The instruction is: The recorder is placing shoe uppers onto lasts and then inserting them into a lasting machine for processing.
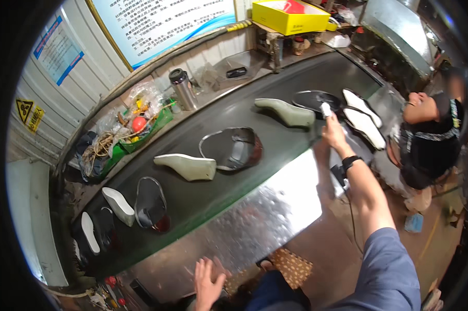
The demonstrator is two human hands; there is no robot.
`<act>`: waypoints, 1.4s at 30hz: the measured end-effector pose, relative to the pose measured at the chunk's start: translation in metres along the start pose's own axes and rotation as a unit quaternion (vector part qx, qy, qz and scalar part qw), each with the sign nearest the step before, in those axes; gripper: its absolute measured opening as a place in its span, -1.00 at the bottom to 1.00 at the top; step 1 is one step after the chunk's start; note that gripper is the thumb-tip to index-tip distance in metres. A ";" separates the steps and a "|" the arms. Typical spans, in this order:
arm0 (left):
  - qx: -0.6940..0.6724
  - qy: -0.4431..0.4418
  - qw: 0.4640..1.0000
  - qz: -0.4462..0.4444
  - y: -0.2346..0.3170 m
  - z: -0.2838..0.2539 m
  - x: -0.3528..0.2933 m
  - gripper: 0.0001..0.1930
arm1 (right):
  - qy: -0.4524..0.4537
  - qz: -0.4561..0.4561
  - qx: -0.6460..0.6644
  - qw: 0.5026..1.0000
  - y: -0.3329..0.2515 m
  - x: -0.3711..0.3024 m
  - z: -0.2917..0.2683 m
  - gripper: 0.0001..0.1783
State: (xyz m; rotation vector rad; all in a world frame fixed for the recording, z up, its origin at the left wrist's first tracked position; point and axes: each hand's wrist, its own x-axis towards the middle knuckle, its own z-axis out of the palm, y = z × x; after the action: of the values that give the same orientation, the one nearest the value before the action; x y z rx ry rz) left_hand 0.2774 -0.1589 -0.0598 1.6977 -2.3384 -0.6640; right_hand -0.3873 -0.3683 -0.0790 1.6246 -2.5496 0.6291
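Right hand (335, 133) at a dark shoe part (304, 98) on the belt (192, 210).
The shoe part lies toward the belt's right end, between a pale green foot form (285, 112) and white forms (367, 128). A small white thing (325, 110) shows at the right fingertips; whether they are clamped on it, I cannot tell. The step in hand looks like handling this part; the next move seems to call for a sure fingertip grip, clear of its neighbours. The left hand (207, 284), fingers apart, hovers by the metal table (234, 223).
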 end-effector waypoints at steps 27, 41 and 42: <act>-0.673 -0.113 0.731 -0.013 0.099 -0.045 0.130 0.07 | -0.184 0.024 0.417 0.890 -0.236 -0.157 -0.114 -0.18; -0.623 0.024 0.694 -0.361 -0.011 -0.068 -0.014 0.19 | -0.163 -0.054 0.239 0.956 -0.291 -0.370 -0.092 -0.49; -0.620 0.089 0.680 -0.381 -0.016 -0.052 -0.013 0.18 | -0.197 -0.148 0.114 0.963 -0.306 -0.380 -0.095 -0.51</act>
State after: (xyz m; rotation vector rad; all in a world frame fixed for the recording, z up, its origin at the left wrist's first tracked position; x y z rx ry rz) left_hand 0.3156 -0.1640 -0.0193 1.6508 -0.4313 -1.5748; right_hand 0.0346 -0.1196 0.0036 2.3663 -2.4632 0.6447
